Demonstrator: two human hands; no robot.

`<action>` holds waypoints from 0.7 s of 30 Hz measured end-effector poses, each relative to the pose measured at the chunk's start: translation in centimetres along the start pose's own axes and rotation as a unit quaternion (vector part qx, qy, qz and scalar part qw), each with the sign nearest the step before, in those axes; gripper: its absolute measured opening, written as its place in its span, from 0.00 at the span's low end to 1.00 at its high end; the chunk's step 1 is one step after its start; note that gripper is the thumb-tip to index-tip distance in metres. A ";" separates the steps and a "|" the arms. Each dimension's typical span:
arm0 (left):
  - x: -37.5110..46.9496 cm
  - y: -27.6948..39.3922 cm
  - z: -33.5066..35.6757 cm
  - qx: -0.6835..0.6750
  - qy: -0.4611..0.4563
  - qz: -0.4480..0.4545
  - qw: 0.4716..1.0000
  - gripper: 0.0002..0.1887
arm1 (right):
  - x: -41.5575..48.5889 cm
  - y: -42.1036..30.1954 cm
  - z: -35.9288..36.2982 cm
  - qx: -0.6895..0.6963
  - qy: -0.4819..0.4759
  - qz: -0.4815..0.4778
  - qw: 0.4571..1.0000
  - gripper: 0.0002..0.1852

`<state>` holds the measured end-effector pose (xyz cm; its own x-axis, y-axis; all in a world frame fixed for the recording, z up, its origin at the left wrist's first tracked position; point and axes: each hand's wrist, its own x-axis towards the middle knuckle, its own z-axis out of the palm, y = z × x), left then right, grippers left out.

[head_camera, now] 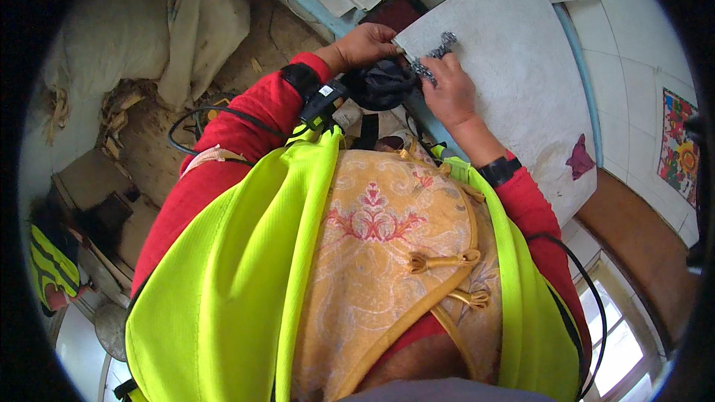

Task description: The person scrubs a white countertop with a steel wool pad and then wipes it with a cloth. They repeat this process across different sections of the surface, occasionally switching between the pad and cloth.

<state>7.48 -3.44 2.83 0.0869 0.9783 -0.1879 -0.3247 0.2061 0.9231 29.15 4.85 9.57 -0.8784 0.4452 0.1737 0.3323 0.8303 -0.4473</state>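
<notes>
My left hand (366,46) is at the near left edge of a white-covered tabletop (514,50), its thumb and fingers pinched on the cover's rim. In my right hand (453,92) is a crumpled, mottled black-and-grey cloth or scouring pad (447,42); which of the two I cannot tell. The pad lies against the white surface, and part of it is hidden under my fingers. Just below my hands, between my wrists, is a round black fabric item (382,85), possibly a bag or cap.
A dark pink rag (581,157) lies near the tabletop's right end. Large pale sacks (206,39) and dry husks sit on the dirty floor at left. Cables loop beside both my arms. Another person in a yellow vest (53,262) is at far left. A tiled wall (637,84) stands at right.
</notes>
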 end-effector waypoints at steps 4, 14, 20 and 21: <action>0.2 -0.4 -0.4 0.093 0.009 0.015 0.996 0.12 | -0.6 -0.3 -0.8 -0.029 -0.073 0.051 0.996 0.17; -0.5 0.4 -0.5 0.147 0.055 -0.030 0.987 0.20 | -1.2 -1.0 0.5 -0.012 0.027 0.050 0.998 0.15; 1.4 -1.0 -1.4 0.119 0.031 -0.075 0.990 0.22 | 1.0 -1.6 1.1 -0.050 -0.011 0.065 0.997 0.15; 1.6 -1.0 -1.8 0.137 0.023 -0.078 0.987 0.22 | 1.9 -1.6 1.6 -0.037 0.017 0.014 0.999 0.15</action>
<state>6.27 -2.09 1.01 0.0702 0.9364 -0.3439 -0.0443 0.3473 0.9367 26.38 3.79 9.20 -0.8570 0.4781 0.1924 0.3814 0.8394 -0.3872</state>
